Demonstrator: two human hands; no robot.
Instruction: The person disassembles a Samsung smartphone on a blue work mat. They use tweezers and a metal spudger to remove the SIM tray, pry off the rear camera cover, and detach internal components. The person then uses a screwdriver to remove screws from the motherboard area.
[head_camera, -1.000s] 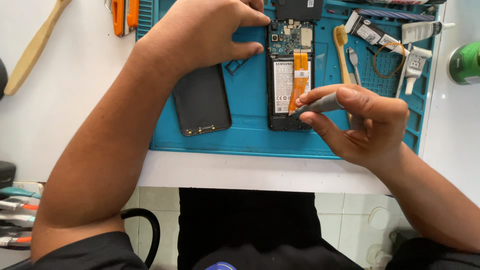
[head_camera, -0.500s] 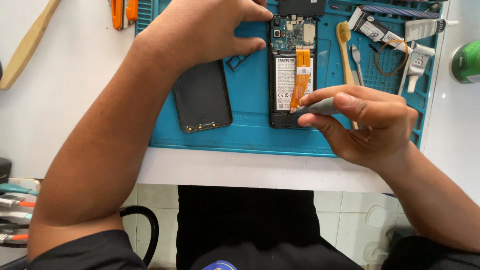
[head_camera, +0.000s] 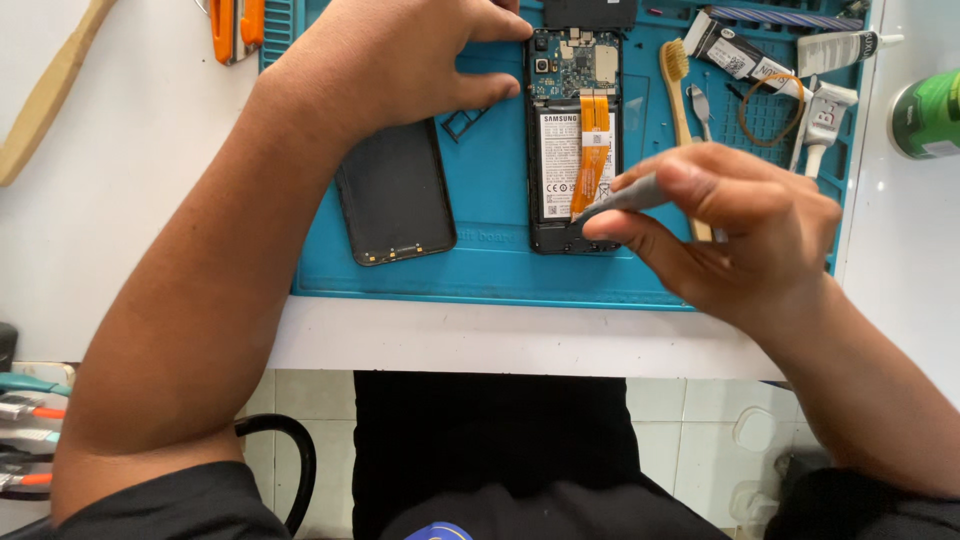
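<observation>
Pinching the grey tool (head_camera: 625, 197), the right hand (head_camera: 745, 235) has lifted its tip off the opened phone (head_camera: 573, 150).

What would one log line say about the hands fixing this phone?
left hand: steadies opened phone | right hand: holds grey tool, tip at orange flex cable | back cover: beside phone on blue mat

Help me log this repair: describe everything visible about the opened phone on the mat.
The opened phone lies flat, back up, cover off, on the blue mat. Its black frame holds a circuit board at the far end, a white-labelled battery and an orange ribbon cable down the middle. The left hand steadies its upper left edge; the right hand holds a grey tool tip at the cable.
</observation>
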